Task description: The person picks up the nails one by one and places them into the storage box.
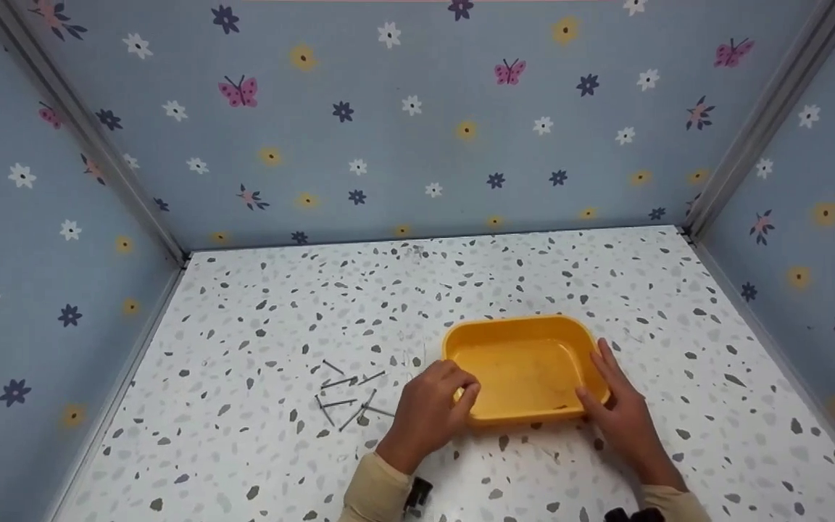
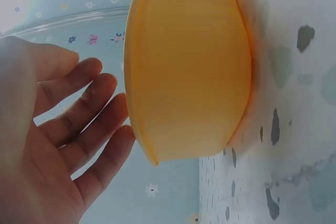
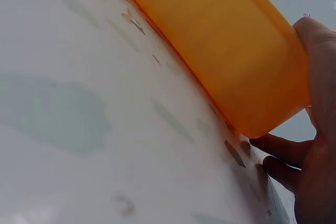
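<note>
A yellow plastic tray (image 1: 519,370) with rounded corners lies on the speckled table. My right hand (image 1: 620,417) holds its right end, the thumb at the near rim and other fingers along the outer wall. In the right wrist view the thumb rests on the tray's rim and fingertips (image 3: 268,142) sit by its lower corner. At the left end is my left hand (image 1: 432,406), fingers loosely bent. In the left wrist view its fingertips (image 2: 123,106) are right at the rim, the thumb apart from the tray. Several grey nails (image 1: 338,402) lie scattered left of that hand.
The white speckled tabletop (image 1: 243,326) is bounded by a blue flowered back panel (image 1: 403,138) and matching side panels. Grey metal posts stand at the two back corners. Dark devices (image 1: 417,493) sit on the wrists near the beige sleeves.
</note>
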A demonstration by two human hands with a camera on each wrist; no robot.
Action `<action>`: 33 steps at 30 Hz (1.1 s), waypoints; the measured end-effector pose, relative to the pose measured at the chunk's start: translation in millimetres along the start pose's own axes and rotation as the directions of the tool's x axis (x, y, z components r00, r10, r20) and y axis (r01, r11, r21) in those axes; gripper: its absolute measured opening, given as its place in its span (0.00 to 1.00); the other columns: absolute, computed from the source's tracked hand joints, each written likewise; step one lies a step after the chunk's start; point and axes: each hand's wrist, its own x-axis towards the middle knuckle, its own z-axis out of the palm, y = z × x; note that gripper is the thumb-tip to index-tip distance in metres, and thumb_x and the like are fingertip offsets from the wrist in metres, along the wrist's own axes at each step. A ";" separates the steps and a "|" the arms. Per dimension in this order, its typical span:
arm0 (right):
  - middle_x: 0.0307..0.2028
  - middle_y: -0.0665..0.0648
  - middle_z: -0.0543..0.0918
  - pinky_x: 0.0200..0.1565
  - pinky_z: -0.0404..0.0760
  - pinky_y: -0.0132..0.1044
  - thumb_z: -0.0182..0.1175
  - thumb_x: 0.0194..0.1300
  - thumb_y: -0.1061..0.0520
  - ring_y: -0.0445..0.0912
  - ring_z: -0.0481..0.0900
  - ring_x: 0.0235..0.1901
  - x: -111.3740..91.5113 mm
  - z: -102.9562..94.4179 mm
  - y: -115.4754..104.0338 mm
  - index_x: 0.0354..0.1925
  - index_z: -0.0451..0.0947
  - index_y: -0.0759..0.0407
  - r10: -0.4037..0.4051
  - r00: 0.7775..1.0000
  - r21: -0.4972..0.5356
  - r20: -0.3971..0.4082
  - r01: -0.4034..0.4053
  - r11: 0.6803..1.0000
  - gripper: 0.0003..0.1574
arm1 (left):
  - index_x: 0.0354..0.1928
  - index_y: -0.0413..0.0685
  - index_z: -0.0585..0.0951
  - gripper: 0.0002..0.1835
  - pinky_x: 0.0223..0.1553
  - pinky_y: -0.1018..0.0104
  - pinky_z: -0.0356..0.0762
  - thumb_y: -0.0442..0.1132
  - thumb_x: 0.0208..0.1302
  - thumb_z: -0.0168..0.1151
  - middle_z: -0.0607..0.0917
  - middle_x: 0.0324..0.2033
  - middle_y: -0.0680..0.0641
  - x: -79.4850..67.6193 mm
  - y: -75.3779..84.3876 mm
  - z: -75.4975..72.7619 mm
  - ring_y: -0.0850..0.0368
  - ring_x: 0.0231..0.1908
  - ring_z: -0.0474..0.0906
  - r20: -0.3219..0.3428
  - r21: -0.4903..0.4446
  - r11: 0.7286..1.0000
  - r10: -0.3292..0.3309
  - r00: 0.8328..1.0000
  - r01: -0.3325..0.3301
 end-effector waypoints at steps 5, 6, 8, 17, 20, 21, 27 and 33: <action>0.78 0.41 0.45 0.63 0.47 0.15 0.59 0.73 0.45 0.45 0.47 0.76 -1.3 1.8 0.9 0.78 0.54 0.50 -0.002 1.000 0.010 -0.005 0.002 1.000 0.43 | 0.40 0.50 0.85 0.05 0.32 0.68 0.75 0.41 0.68 0.64 0.80 0.33 0.55 -11.2 -10.2 -2.7 0.61 0.33 0.74 -0.032 0.023 0.998 -0.064 0.997 0.065; 0.79 0.42 0.45 0.62 0.47 0.15 0.59 0.73 0.45 0.45 0.47 0.76 -1.5 1.5 1.0 0.78 0.54 0.49 0.001 1.000 0.010 -0.002 -0.001 1.000 0.43 | 0.42 0.50 0.85 0.05 0.32 0.68 0.76 0.41 0.68 0.65 0.80 0.34 0.55 -13.5 -12.3 -3.3 0.61 0.33 0.75 -0.036 0.024 0.997 -0.076 0.996 0.076; 0.79 0.42 0.45 0.62 0.48 0.14 0.58 0.73 0.44 0.45 0.47 0.76 -2.0 0.7 1.7 0.78 0.53 0.48 0.010 1.000 0.008 0.006 -0.010 1.000 0.43 | 0.43 0.49 0.84 0.06 0.33 0.67 0.77 0.41 0.68 0.65 0.81 0.34 0.54 -17.7 -15.7 -4.8 0.61 0.34 0.76 -0.035 0.035 0.995 -0.093 0.995 0.094; 0.79 0.43 0.45 0.62 0.48 0.15 0.59 0.74 0.46 0.45 0.46 0.76 -1.7 0.9 0.3 0.79 0.52 0.49 -0.003 1.000 0.036 0.007 0.002 0.999 0.44 | 0.40 0.52 0.85 0.04 0.35 0.62 0.78 0.42 0.66 0.66 0.81 0.33 0.54 -34.4 -35.2 -16.9 0.58 0.35 0.77 0.035 0.155 0.977 -0.156 0.987 0.149; 0.79 0.43 0.45 0.63 0.48 0.16 0.59 0.73 0.47 0.42 0.45 0.76 -1.6 1.2 -0.2 0.78 0.53 0.50 -0.011 1.000 0.058 0.007 0.010 0.998 0.43 | 0.39 0.51 0.85 0.04 0.37 0.60 0.77 0.42 0.65 0.67 0.80 0.33 0.52 -38.5 -42.6 -21.7 0.55 0.35 0.76 0.069 0.195 0.965 -0.189 0.980 0.173; 0.79 0.42 0.45 0.63 0.48 0.16 0.59 0.73 0.46 0.41 0.45 0.76 -1.6 1.4 -0.4 0.78 0.52 0.49 -0.006 1.000 0.056 0.007 0.006 0.998 0.43 | 0.39 0.51 0.85 0.04 0.38 0.59 0.76 0.41 0.65 0.67 0.79 0.34 0.52 -39.3 -45.7 -23.1 0.55 0.36 0.76 0.080 0.204 0.961 -0.206 0.975 0.186; 0.79 0.45 0.45 0.63 0.47 0.15 0.59 0.74 0.46 0.40 0.44 0.76 -1.0 1.9 1.1 0.79 0.52 0.48 0.003 1.000 0.052 0.011 -0.003 0.999 0.43 | 0.39 0.48 0.85 0.07 0.41 0.52 0.74 0.38 0.59 0.72 0.78 0.37 0.48 -39.0 -65.8 -35.4 0.50 0.41 0.73 0.082 0.267 0.920 -0.317 0.945 0.286; 0.79 0.45 0.46 0.63 0.47 0.15 0.59 0.74 0.46 0.41 0.45 0.76 -0.8 0.4 -0.4 0.78 0.53 0.48 0.003 1.000 0.053 0.005 -0.003 0.999 0.43 | 0.40 0.45 0.85 0.10 0.40 0.47 0.73 0.35 0.56 0.73 0.78 0.38 0.44 -41.3 -80.5 -43.7 0.46 0.42 0.73 0.042 0.280 0.871 -0.431 0.902 0.403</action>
